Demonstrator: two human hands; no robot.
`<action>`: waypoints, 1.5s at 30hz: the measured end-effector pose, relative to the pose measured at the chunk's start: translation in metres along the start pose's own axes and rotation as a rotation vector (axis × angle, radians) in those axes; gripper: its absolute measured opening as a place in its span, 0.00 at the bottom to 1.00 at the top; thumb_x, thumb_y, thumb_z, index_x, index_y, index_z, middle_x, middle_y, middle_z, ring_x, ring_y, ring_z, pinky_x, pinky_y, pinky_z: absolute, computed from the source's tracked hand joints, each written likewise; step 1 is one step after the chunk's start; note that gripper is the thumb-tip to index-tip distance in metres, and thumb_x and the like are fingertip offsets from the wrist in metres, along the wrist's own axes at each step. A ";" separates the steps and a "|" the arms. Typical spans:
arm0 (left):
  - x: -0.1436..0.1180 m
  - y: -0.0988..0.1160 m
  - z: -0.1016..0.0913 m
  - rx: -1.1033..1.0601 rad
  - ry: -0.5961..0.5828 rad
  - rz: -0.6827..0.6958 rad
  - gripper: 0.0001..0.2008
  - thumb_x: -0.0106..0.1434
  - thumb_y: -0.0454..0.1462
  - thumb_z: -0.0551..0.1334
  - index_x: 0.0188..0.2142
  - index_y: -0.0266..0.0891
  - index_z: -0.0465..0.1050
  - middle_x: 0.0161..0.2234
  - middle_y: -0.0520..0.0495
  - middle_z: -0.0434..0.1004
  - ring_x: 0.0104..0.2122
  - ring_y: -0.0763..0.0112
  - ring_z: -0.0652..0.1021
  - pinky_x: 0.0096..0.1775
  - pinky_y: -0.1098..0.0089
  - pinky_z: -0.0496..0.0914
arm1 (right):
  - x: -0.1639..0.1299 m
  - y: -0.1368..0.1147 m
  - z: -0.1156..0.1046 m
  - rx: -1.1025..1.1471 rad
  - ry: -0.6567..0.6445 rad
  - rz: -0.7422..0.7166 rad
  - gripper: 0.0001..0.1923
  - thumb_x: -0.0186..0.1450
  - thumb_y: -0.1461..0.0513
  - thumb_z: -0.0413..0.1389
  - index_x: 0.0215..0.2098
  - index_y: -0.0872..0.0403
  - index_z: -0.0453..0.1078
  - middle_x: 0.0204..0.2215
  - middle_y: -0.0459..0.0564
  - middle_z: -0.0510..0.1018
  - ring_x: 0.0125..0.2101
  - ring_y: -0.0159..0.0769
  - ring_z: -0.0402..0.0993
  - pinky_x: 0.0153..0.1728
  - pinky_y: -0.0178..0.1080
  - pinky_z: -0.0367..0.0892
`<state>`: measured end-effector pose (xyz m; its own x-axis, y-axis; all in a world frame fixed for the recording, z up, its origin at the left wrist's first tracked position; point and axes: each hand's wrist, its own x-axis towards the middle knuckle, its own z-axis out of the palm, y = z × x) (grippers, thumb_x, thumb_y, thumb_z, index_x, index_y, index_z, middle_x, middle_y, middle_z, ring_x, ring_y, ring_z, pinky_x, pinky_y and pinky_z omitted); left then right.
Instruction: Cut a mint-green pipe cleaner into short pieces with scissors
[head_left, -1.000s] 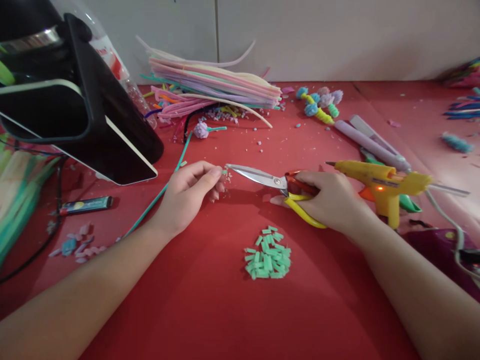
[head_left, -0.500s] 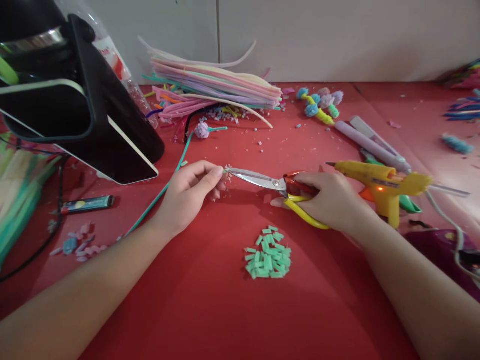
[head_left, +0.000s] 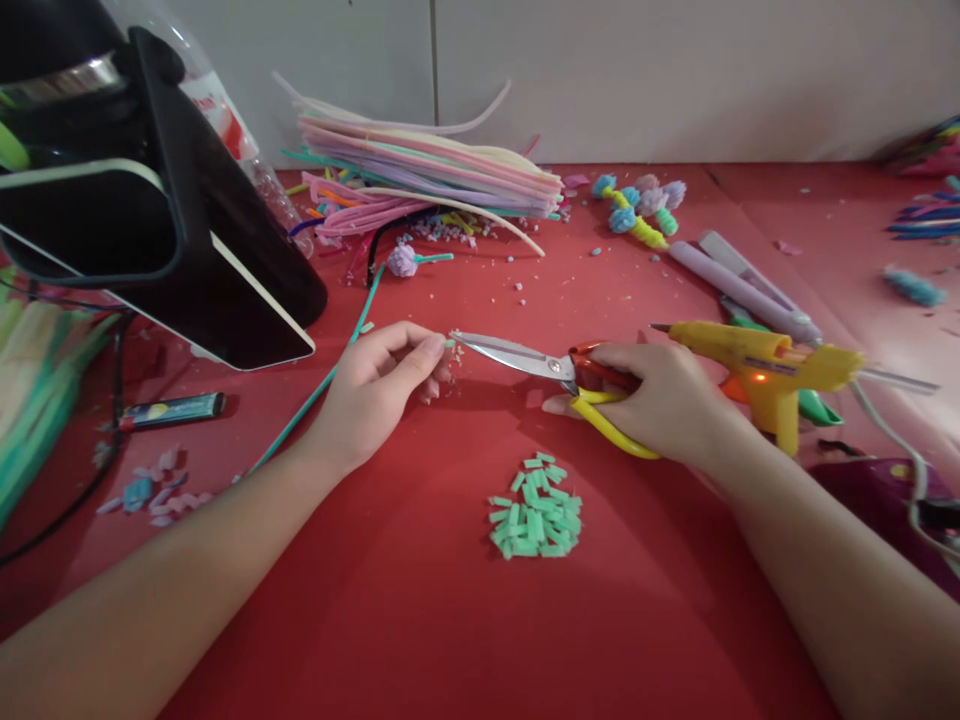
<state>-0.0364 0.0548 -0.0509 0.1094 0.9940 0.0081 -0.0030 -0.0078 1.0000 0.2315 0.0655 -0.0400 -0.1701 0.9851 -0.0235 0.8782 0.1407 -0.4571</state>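
Observation:
My left hand (head_left: 390, 385) pinches a small green piece (head_left: 450, 343) between thumb and forefinger; only its tip shows. My right hand (head_left: 660, 395) grips a pair of scissors (head_left: 517, 358) with one red and one yellow handle. The blades look closed or nearly so, and their tips point left, close beside the green piece. Tiny pale trimmings (head_left: 457, 352) lie on the red table (head_left: 420, 580) around the blade tips. Nearer to me sits a heap of short cut green pieces (head_left: 536, 510).
A yellow glue gun (head_left: 765, 365) and a lilac flat iron (head_left: 742, 285) lie at the right. Pastel pipe cleaners (head_left: 435, 170) are piled at the back. A black tumbler (head_left: 247, 220) stands at left, with a lighter (head_left: 174, 410) before it. Pink and blue bits (head_left: 161, 490) lie beside my left forearm.
The scissor tips have drawn slightly right, away from the green piece, and the blades look a little more closed. My left hand stays in place.

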 end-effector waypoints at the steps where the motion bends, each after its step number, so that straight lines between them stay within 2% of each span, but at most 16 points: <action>1: 0.000 0.000 0.000 0.002 0.000 0.005 0.08 0.66 0.40 0.64 0.32 0.39 0.77 0.28 0.51 0.76 0.25 0.77 0.73 0.28 0.74 0.68 | 0.000 0.000 0.000 -0.002 0.004 -0.009 0.35 0.50 0.31 0.56 0.20 0.51 0.53 0.17 0.41 0.53 0.23 0.30 0.47 0.25 0.37 0.51; 15: 0.000 -0.001 0.000 0.068 0.012 0.057 0.09 0.66 0.42 0.64 0.32 0.40 0.77 0.28 0.50 0.76 0.26 0.76 0.74 0.30 0.74 0.70 | 0.001 -0.002 0.000 -0.048 0.003 -0.028 0.36 0.51 0.30 0.54 0.19 0.51 0.51 0.16 0.41 0.53 0.22 0.30 0.46 0.25 0.38 0.51; 26: 0.000 -0.002 0.000 0.105 0.045 0.039 0.09 0.65 0.43 0.64 0.33 0.40 0.75 0.28 0.49 0.76 0.25 0.74 0.73 0.30 0.72 0.70 | 0.000 0.000 -0.001 -0.016 -0.010 -0.039 0.34 0.52 0.33 0.57 0.20 0.51 0.53 0.17 0.41 0.55 0.22 0.30 0.48 0.25 0.38 0.52; 31: -0.001 -0.001 0.000 0.116 0.033 0.048 0.09 0.65 0.43 0.64 0.33 0.40 0.76 0.26 0.51 0.74 0.25 0.76 0.73 0.30 0.73 0.69 | 0.001 -0.002 -0.001 -0.027 -0.018 -0.016 0.35 0.51 0.31 0.55 0.20 0.51 0.50 0.16 0.41 0.53 0.22 0.30 0.46 0.26 0.39 0.52; 41: 0.000 -0.001 0.000 0.149 0.054 0.056 0.10 0.65 0.44 0.64 0.32 0.40 0.76 0.23 0.52 0.73 0.24 0.75 0.73 0.29 0.72 0.69 | 0.002 -0.002 -0.001 -0.030 -0.008 -0.023 0.36 0.51 0.31 0.55 0.19 0.51 0.52 0.16 0.41 0.54 0.21 0.30 0.46 0.26 0.39 0.52; 45: 0.000 0.000 0.001 0.136 0.060 0.049 0.10 0.65 0.44 0.65 0.32 0.40 0.76 0.26 0.51 0.75 0.24 0.75 0.73 0.29 0.72 0.69 | 0.002 -0.002 -0.001 -0.038 -0.006 -0.020 0.36 0.51 0.30 0.55 0.19 0.51 0.51 0.16 0.41 0.54 0.21 0.30 0.46 0.25 0.39 0.51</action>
<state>-0.0350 0.0544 -0.0510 0.0524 0.9968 0.0611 0.1281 -0.0674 0.9895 0.2299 0.0673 -0.0380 -0.1905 0.9815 -0.0197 0.8909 0.1644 -0.4234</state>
